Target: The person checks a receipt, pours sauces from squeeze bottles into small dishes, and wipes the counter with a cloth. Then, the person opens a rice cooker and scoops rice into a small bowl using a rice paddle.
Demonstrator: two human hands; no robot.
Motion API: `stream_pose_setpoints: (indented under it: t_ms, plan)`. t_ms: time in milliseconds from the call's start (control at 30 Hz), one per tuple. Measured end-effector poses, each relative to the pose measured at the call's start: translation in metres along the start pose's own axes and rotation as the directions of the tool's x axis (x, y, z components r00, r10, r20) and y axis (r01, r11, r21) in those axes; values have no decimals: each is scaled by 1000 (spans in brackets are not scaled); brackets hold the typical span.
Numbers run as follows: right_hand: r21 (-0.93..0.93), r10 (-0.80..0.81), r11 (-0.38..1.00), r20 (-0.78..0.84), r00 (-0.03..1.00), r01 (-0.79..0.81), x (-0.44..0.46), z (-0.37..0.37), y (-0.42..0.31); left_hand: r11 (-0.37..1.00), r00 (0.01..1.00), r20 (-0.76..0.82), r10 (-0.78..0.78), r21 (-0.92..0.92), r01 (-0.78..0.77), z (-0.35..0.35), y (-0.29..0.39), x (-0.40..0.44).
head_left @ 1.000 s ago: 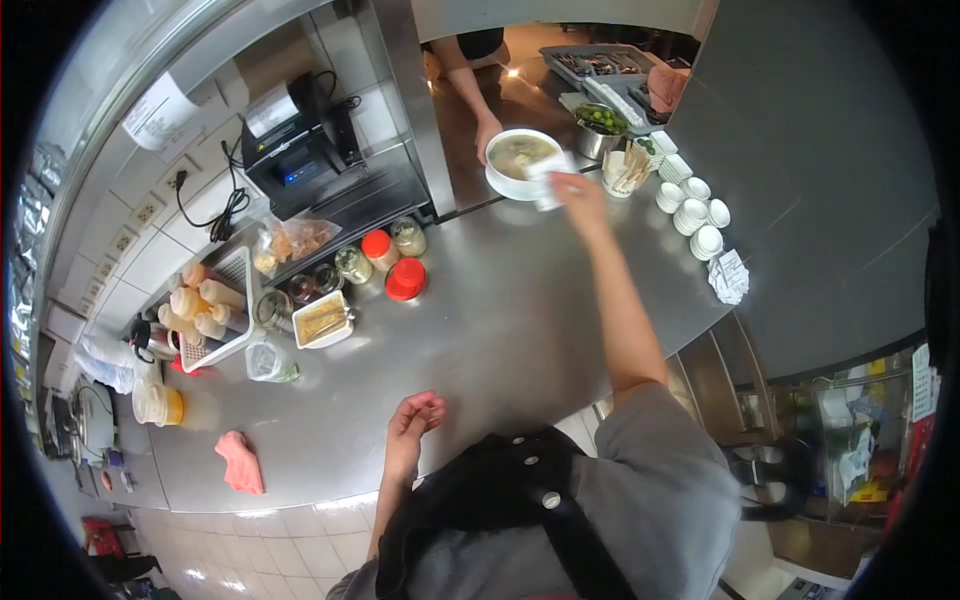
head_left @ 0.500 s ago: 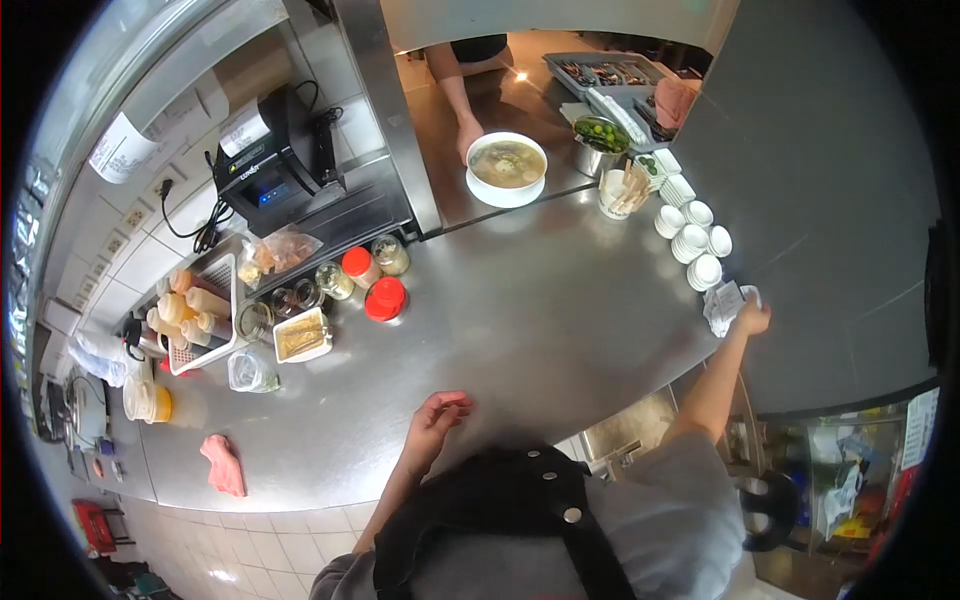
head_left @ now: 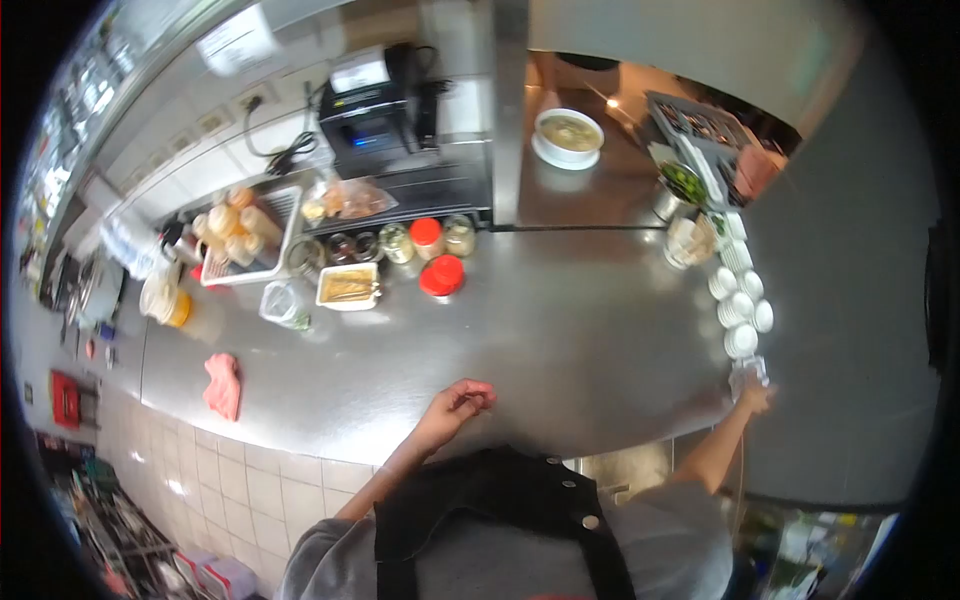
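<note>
The person's left hand (head_left: 458,408) hovers over smooth steel counter (head_left: 560,330), fingers loosely curled — holding nothing. The right hand (head_left: 757,396) touches crinkled white papers (head_left: 746,374); its grip is too blurred to tell. Beyond, a round, glossy white soup bowl (head_left: 569,132) sits in the pass-through.

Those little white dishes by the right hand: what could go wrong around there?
The right hand is close to the stacked white dishes, so a careless sweep might topple them. The white slips by its fingers could scatter. Farther off, the soup bowl has no lid, so a bump might spill it.
</note>
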State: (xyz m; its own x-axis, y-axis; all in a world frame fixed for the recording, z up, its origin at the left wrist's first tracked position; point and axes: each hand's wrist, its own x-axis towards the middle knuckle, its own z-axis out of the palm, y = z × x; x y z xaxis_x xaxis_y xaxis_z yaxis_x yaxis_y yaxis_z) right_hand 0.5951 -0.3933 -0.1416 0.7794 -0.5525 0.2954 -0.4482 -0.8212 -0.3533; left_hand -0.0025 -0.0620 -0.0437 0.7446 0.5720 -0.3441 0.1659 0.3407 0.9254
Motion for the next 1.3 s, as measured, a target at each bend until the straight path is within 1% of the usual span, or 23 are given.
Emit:
stream_pose_setpoints:
  t_ms: [67,133,167,200,233,267,300,333,367,400,467,500,567,633,700,767,833,1033,1100,1133,1200,1233,1300]
  plan:
    - [99,-110,988,-123,986,122,-50,-58,-22,984,984,12,178,25,-178,-20,13,3]
    - [180,-185,955,-257,948,235,-67,-63,-39,949,940,-135,314,30,-312,-46,55,10]
    - [240,-359,861,-337,870,448,-75,-60,-48,931,903,-225,366,81,-357,-61,92,12]
    - [275,-502,720,-428,752,637,-80,-60,-53,890,828,-340,445,266,-370,-82,126,16]
    - [277,-509,712,-431,745,646,-91,-69,-64,747,688,-339,642,481,-460,-90,181,12]
    - [346,-546,645,-415,728,681,-118,-93,-84,734,591,-435,679,394,-553,-93,229,9]
    - [413,-581,576,-399,709,705,-145,-117,-100,581,385,-486,785,361,-730,-115,259,24]
    - [413,-581,576,-401,708,706,-167,-140,-111,473,316,-570,758,149,-868,-131,298,33]
    - [612,-636,411,-339,693,676,-188,-163,-122,390,279,-565,777,83,-917,-148,327,40]
    - [776,-695,231,-291,658,587,-204,-178,-128,391,324,-581,747,-10,-920,-155,353,45]
    - [728,-743,233,-295,601,645,-221,-186,-129,386,460,-466,755,-252,-888,-185,385,69]
    - [681,-785,235,-288,548,694,-231,-191,-130,325,415,-417,809,-271,-906,-186,392,78]
    - [781,-795,265,-155,587,566,-253,-210,-124,257,278,-585,762,-122,-959,-152,385,80]
    - [797,-866,218,-108,488,563,-263,-198,-112,360,367,-646,669,-150,-921,-119,359,87]
    - [775,-872,244,-88,482,582,-276,-203,-104,404,447,-608,656,-218,-888,-66,339,84]
    - [746,-880,271,-64,471,608,-285,-208,-97,350,499,-534,683,-360,-865,-43,338,97]
    - [736,-912,232,-64,406,636,-291,-211,-93,318,525,-494,693,-444,-838,-29,354,101]
    - [782,-909,284,34,416,555,-305,-222,-78,347,560,-445,699,-474,-809,-25,393,109]
    - [767,-915,276,25,403,579,-300,-216,-70,469,558,-373,741,-308,-828,-35,388,106]
    - [754,-918,271,17,396,598,-295,-213,-66,471,487,-399,777,-146,-870,-46,378,117]
    - [730,-913,272,-10,407,627,-279,-204,-58,355,159,-538,828,284,-891,-89,362,153]
    - [702,-908,278,-31,418,656,-273,-201,-55,348,79,-621,780,326,-879,-113,364,162]
    - [655,-912,268,-63,405,706,-264,-208,-53,517,-63,-666,743,630,-579,-177,367,199]
